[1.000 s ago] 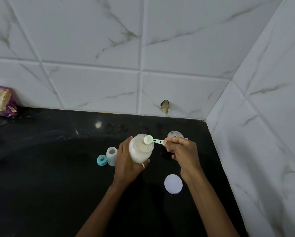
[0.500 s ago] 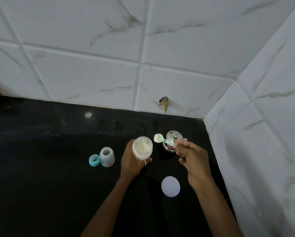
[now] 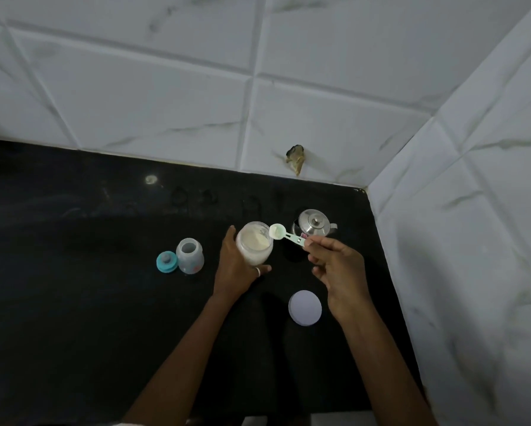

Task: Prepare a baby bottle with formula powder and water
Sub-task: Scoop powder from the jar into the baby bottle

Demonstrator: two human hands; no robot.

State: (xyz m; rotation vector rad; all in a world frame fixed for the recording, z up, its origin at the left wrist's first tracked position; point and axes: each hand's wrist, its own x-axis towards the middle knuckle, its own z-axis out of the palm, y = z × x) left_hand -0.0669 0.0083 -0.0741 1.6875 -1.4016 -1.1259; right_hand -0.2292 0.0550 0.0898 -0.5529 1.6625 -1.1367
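Observation:
My left hand [image 3: 235, 269] grips an open jar of pale formula powder [image 3: 254, 245], tilted slightly above the black counter. My right hand [image 3: 334, 269] pinches the handle of a small green measuring scoop [image 3: 284, 234], whose bowl sits at the jar's right rim with a little powder in it. The clear baby bottle [image 3: 190, 255] stands open and upright to the left of the jar. Its blue nipple cap [image 3: 166, 261] lies beside it on the left.
The jar's round white lid [image 3: 305, 307] lies flat on the black counter [image 3: 73, 302] below my right hand. A small steel kettle [image 3: 314, 223] stands behind the scoop near the corner. White tiled walls close the back and right sides.
The scoop came out of the jar mouth and now sits at its right rim. The view has shifted down and closer; the bag at far left has left the frame.

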